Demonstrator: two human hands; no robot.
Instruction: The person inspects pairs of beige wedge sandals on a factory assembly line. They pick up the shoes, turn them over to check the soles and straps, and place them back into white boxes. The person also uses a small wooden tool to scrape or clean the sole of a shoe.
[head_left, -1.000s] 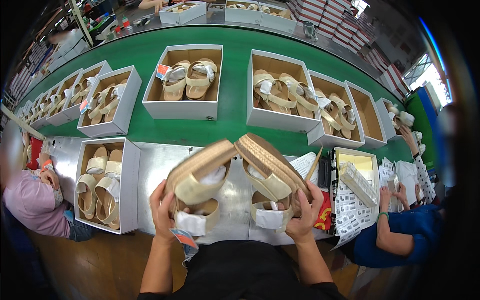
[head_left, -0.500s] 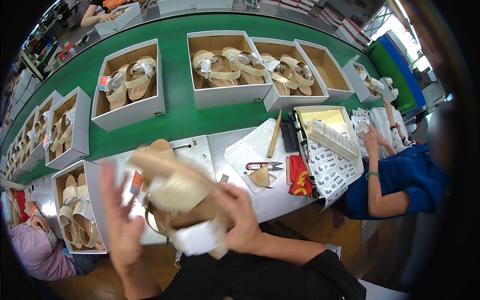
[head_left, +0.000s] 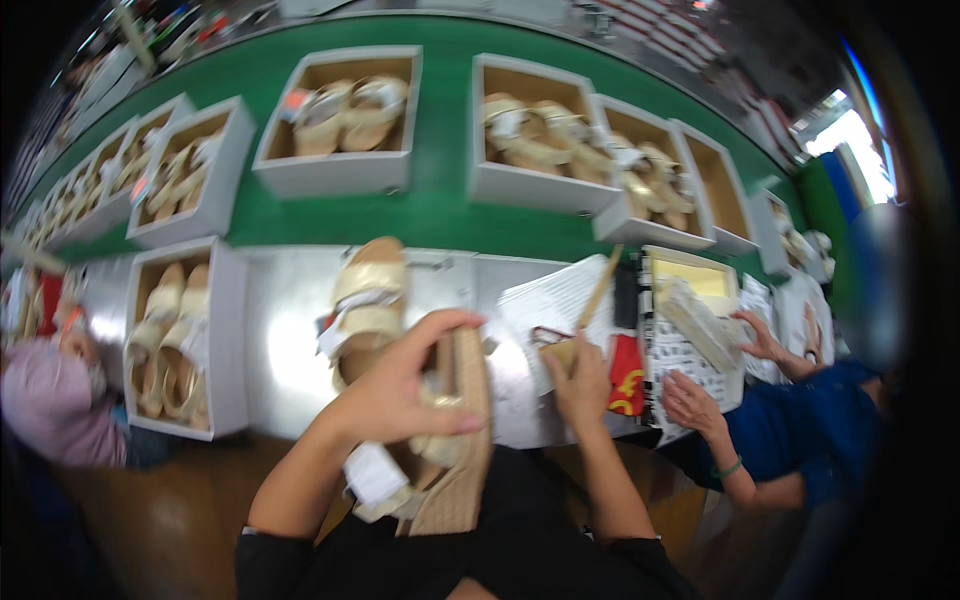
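**Sandal in one hand, the other at the papers**

The person at the metal bench (head_left: 290,330) has the left hand (head_left: 400,390) wrapped around a wedge sandal (head_left: 445,450), fingers curled over its pale gold straps and thumb across the upper. The sandal is held on its side, just above the lap, with the woven sole edge facing right and a white paper tag hanging from its lower end. Its partner, a second sandal (head_left: 368,295), lies flat on the bench just beyond the held one, toe pointing away toward the green conveyor belt (head_left: 440,200).

The right hand (head_left: 580,380) reaches out to the right over a sheet of printed paper (head_left: 560,300), its fingers closed about a small tan object that I cannot make out clearly; a wooden stick (head_left: 600,288) lies just past it and a red packet (head_left: 627,375) sits beside the wrist.

An open white shoebox (head_left: 185,340) with a pair of sandals stands on the bench to the left. More open boxes line the belt. At the right, a co-worker in a blue top (head_left: 800,440) has both hands on printed sheets.
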